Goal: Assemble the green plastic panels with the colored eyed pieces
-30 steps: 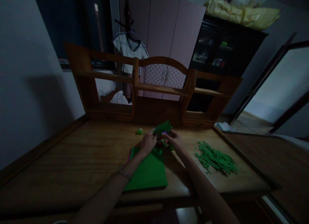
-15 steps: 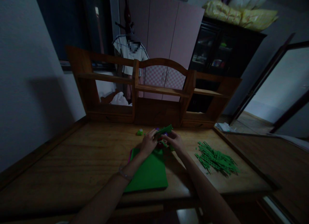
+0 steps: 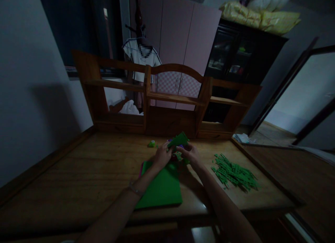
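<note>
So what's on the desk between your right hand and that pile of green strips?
Nothing: in the head view, only bare desk separates the right hand from the green strips.

Wide bare stretch of brown wooden worktop (image 3: pixel 78 173) left of flat green sheet (image 3: pixel 161 187): free passage; right side blocked by heap of thin green strips (image 3: pixel 234 173); wooden shelf unit (image 3: pixel 170 100) walls off rear; small green round piece (image 3: pixel 151 144) just before it

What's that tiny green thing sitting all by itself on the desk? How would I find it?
Look at the wooden desk, just in front of the shelf unit. Left of the left hand sits a small green object, alone, rounded and far smaller than the flat green sheet.
</note>
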Available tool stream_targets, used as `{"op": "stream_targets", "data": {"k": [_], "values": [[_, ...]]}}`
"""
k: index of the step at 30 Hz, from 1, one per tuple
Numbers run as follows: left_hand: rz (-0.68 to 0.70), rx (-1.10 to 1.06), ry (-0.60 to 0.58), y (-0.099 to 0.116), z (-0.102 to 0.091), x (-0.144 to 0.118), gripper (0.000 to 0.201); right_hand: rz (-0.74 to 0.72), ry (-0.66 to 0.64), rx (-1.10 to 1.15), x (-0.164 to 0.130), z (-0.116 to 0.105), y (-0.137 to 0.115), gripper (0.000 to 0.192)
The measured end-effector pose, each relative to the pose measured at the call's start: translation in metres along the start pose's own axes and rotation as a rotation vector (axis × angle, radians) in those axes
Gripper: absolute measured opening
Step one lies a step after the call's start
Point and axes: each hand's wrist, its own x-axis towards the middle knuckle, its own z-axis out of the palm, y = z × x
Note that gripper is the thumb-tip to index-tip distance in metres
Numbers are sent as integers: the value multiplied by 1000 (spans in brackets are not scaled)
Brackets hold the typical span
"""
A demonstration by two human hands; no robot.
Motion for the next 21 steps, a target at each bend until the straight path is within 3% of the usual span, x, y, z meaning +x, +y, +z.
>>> {"op": "stream_targets", "data": {"k": [5, 14, 21], "values": [[-8, -5, 1, 8, -1, -2, 27, 3, 8, -14, -1, -2, -2, 43], [2, -13, 37, 3, -1, 0, 28, 3, -39, -39, 4, -2, 5, 35], [-62, -50, 78, 6, -6, 0, 35, 3, -56, -28, 4, 0, 3, 36]]}}
